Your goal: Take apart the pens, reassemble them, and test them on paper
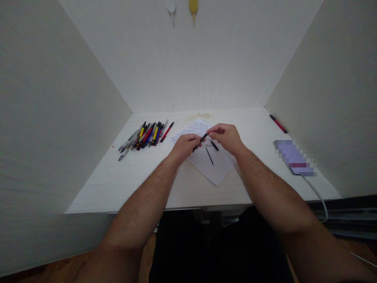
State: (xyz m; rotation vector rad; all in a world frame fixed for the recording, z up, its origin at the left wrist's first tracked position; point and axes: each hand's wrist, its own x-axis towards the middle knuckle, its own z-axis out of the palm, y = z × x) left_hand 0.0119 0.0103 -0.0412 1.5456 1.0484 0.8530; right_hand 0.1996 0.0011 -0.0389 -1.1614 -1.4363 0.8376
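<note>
My left hand (186, 146) is closed around a slim black pen barrel (200, 142), which slants up to the right above the paper. At the barrel's upper end, the fingertips of my right hand (225, 136) are pinched together on it; any smaller part between them is hidden. Just below my right hand lies a short black pen part (214, 146). A thin black pen refill (209, 156) rests beside it on a white sheet of paper (216, 173). Handwriting covers the sheet's far portion.
Left of the paper is a pile of pens (149, 135) in several colours, with a red and black pen (167, 132) at its edge. Another red pen (278, 124) lies far right. Nearer sits a phone (294, 157) with a white cable (316, 192). Walls enclose three sides.
</note>
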